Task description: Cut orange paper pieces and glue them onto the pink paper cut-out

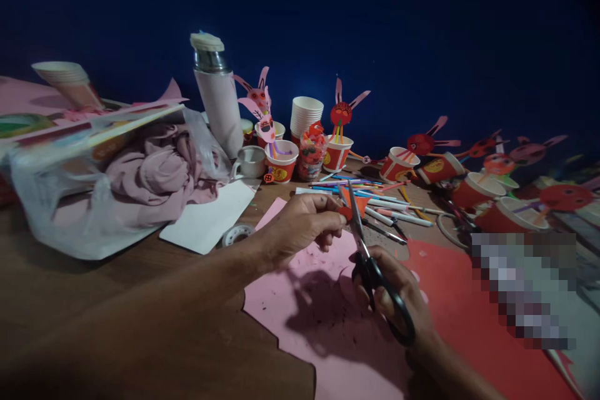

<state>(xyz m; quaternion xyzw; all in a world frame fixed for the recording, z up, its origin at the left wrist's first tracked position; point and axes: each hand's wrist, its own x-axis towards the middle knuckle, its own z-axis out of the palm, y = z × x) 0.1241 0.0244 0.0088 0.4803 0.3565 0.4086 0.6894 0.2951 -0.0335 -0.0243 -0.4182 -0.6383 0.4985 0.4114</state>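
Between the thumb and fingers of my left hand is a small piece of red paper. My right hand is closed around the black handles of a pair of scissors. The blades point up and away from me, right beside the red piece; I cannot tell whether they touch it. Below both hands lies a sheet of pink paper, sprinkled with small dark bits and pink scraps. A sheet of red paper spreads to the right, partly under my right forearm.
Behind my hands lie several pens. Red paper cups with paper animal figures line the back. A thermos, a mug, a tape roll and a plastic bag with cloth stand left.
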